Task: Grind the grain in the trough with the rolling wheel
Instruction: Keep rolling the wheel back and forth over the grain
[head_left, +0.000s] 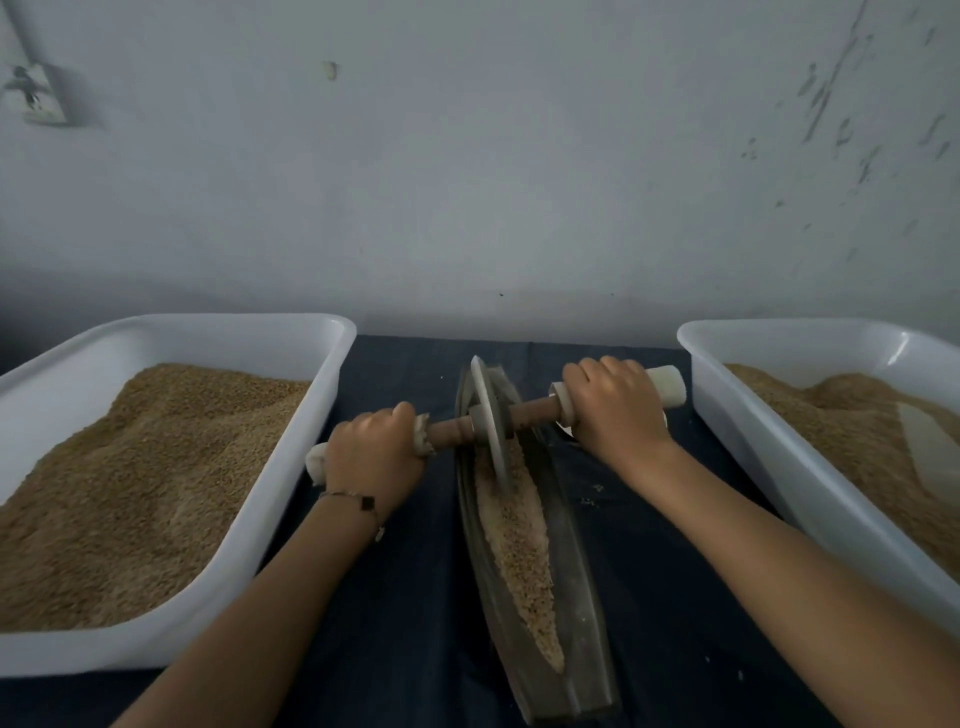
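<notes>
Grinding is under way: both hands, left hand and right hand, have fingers curled around the brown wooden axle's padded ends, holding the grey metal rolling wheel in the long boat-shaped metal trough near its far end. Next, I judge, roll it toward the near tan grain, pressing evenly.

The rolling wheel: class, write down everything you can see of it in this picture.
The rolling wheel is a thin, pale grey disc, metal by the look of it, standing on edge and leaning slightly left. A brown wooden axle runs through its middle, with pale wrapped grips at both ends. The left hand grips one end, the right hand the other. Its lower rim sits in the grain at the far part of the long, narrow trough, on a dark cloth between two white tubs.
</notes>
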